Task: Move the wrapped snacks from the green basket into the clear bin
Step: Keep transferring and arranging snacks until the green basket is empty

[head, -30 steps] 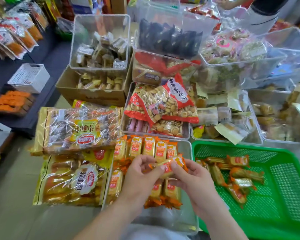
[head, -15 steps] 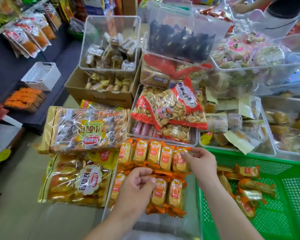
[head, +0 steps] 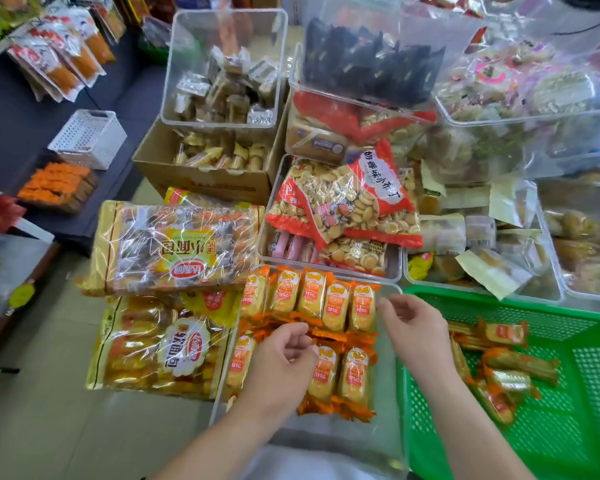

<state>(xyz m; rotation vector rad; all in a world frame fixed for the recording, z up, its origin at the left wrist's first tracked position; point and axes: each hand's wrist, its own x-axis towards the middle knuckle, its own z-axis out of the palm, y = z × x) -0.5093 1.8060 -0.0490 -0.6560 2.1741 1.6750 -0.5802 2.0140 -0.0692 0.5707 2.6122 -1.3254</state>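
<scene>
Right hand (head: 414, 327) has lifted off wrapped snacks (head: 333, 303) (bag (head: 184, 344) reads 软面包)

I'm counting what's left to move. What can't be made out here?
Head view:
- Snacks in the green basket: piled and overlapping, partly behind the right forearm; no sure count.
- Basket's right and near sides: cut off by the frame edge.
- Near row in the clear bin: partly covered by the left hand.
- Whether that hand pinches a snack: curled fingers hide it.

One head-worn wide-angle view looks down, close over the clear bin (head: 343, 441).
</scene>
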